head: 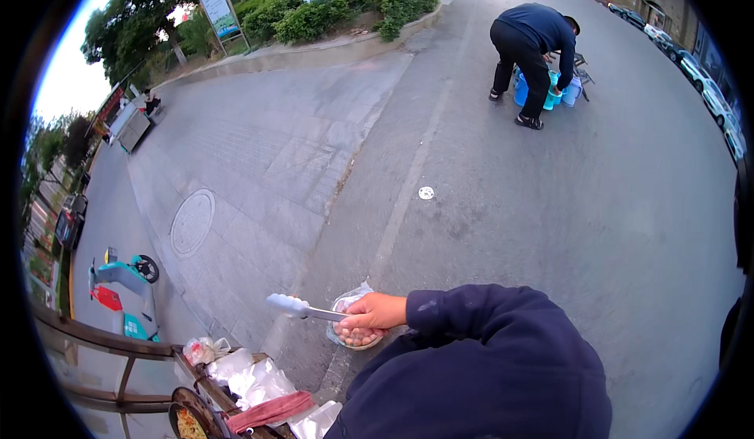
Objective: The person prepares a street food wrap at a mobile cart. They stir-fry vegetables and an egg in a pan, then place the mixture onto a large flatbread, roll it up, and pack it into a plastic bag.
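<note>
My right hand (372, 312) grips a pair of metal tongs (327, 314) by the handle. The pale scalloped tips (287, 305) point to the left. Below the hand is a round basket (359, 347) lined with a clear plastic bag (352, 293). It holds several small brownish-pink items (360, 337) that look like eggs, partly hidden by the hand. A dark navy sleeve covers my arm (471, 315). My left hand is out of view.
At lower left are a metal-framed stall (106, 403), white plastic bags (259, 380), a red cloth (274, 411) and a pan of food (189, 422). A turquoise scooter (126, 294) stands beyond. Up the road, a person (533, 44) bends over plastic buckets (554, 91). A planted kerb (353, 47) borders the pavement.
</note>
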The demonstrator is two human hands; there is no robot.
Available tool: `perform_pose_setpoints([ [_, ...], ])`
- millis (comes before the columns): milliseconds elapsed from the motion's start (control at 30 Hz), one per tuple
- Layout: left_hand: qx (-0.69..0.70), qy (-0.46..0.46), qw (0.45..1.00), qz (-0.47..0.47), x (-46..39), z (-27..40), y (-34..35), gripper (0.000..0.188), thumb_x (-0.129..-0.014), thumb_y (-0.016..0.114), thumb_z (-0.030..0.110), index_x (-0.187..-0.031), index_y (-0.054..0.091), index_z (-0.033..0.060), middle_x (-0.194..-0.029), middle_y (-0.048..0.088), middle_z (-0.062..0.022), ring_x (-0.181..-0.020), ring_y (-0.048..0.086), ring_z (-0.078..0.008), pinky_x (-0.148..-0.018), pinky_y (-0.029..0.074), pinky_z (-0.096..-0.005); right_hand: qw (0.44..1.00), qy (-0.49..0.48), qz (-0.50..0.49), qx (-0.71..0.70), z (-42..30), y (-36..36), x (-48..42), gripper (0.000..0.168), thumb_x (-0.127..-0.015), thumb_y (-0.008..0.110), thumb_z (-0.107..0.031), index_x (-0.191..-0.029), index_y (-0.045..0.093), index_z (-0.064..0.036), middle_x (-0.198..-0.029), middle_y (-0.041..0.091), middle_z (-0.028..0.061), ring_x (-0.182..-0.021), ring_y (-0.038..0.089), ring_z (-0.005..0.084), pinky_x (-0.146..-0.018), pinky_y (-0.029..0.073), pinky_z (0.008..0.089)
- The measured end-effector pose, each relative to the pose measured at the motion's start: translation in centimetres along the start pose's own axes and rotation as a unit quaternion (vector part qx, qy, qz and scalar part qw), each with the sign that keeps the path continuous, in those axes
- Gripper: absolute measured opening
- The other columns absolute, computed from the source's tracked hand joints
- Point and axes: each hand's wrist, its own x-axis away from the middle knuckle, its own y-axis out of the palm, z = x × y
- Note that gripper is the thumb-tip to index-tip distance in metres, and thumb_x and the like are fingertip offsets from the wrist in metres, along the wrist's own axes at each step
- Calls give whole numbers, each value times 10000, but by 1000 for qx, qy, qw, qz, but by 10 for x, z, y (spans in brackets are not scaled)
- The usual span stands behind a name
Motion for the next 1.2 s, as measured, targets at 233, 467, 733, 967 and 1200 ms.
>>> perform_pose_setpoints([
  [233, 20, 58, 998, 5, 78, 120, 18, 360, -823, 731, 282, -1059, 679, 16, -1058, 684, -171, -915, 638, -296, -821, 500, -407, 996, -55, -61, 45, 4, -59, 8, 459, -913, 625, -492, -948, 623, -34, -607, 493, 0, -489, 497, 93, -426, 401, 273],
  [467, 18, 50, 998, 17, 126, 196, 40, 347, -823, 728, 271, -1054, 678, 17, -1045, 684, -169, -912, 638, -294, -820, 501, -404, 995, -68, -38, 60, -14, -146, 40, 419, -916, 637, -459, -959, 656, -43, -618, 526, -10, -513, 502, 76, -463, 402, 257],
  [733, 15, 49, 997, 53, 146, 236, 49, 332, -824, 725, 257, -1050, 678, 19, -1029, 683, -165, -909, 639, -292, -819, 502, -399, 996, -69, -50, 1, -2, -200, 62, 379, -928, 627, -437, -1035, 666, -75, -615, 492, -36, -505, 477, 55, -451, 386, 233],
  [967, 52, 43, 994, 89, 145, 243, 47, 319, -824, 722, 246, -1045, 678, 20, -1016, 683, -163, -906, 639, -291, -818, 503, -395, 997, -66, -7, -33, 10, -218, 81, 477, -894, 659, -482, -1034, 660, -26, -630, 542, 0, -496, 514, 87, -457, 424, 256],
  [1200, -37, 117, 992, -17, 151, 290, 44, 259, -893, 633, 187, -1102, 656, 34, -1005, 668, -157, -935, 634, -284, -830, 507, -378, 996, -78, 29, -16, 10, -198, 92, 463, -898, 646, -495, -937, 652, -34, -626, 524, -7, -512, 511, 87, -463, 419, 264],
])
